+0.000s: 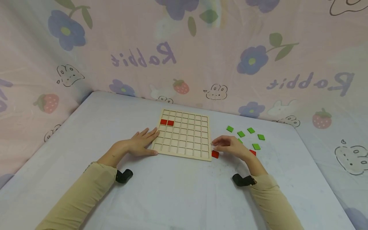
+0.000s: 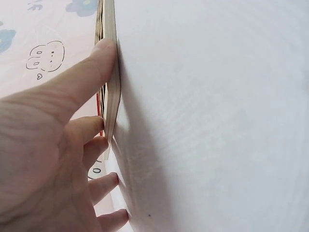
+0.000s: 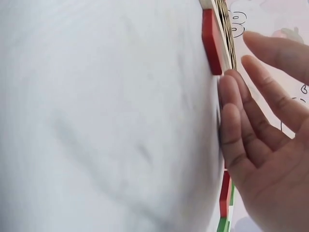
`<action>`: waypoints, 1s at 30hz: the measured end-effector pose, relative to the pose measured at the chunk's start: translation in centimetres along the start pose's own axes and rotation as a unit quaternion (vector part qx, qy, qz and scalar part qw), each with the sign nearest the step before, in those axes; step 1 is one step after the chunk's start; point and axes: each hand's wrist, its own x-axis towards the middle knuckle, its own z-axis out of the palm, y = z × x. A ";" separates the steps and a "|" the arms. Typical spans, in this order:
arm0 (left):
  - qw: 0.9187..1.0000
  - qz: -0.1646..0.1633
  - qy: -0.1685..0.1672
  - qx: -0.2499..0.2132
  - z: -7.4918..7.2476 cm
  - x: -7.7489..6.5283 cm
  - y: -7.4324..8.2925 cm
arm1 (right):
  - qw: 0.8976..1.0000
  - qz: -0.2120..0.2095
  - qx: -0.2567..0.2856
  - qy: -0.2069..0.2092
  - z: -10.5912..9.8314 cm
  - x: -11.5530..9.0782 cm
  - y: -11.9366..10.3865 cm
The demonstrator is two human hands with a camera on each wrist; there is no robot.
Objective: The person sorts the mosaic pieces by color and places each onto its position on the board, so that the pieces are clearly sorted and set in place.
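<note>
A square wooden grid board [image 1: 184, 134] lies on the table, with two red square tiles [image 1: 170, 123] side by side in its cells near the upper left. My left hand [image 1: 141, 142] is spread at the board's left side; its thumb rests against the front edge in the left wrist view. By the board's right edge, my right hand [image 1: 230, 146] hovers low with loosely bent fingers and nothing between thumb and fingertips. A loose red tile [image 1: 215, 154] lies just under its thumb, next to the board's front right corner; that tile [image 3: 211, 42] shows beyond the fingertips in the right wrist view.
Several green tiles [image 1: 241, 134] are scattered right of the board, one partly behind my right hand. Another red tile [image 1: 252, 152] sits partly hidden by my right wrist. A patterned cloth [image 1: 195, 70] hangs behind the white table [image 1: 184, 195].
</note>
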 end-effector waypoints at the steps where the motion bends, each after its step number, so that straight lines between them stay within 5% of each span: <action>1: 1.000 0.001 0.000 0.000 0.0 0.0 0.0 | 1.000 0.001 0.000 -0.004 -0.1 -0.1 0.0; 30: 1.000 0.010 0.003 -0.003 0.1 0.0 -0.1 | 0.995 -0.043 -0.049 -0.072 -0.6 -1.0 1.1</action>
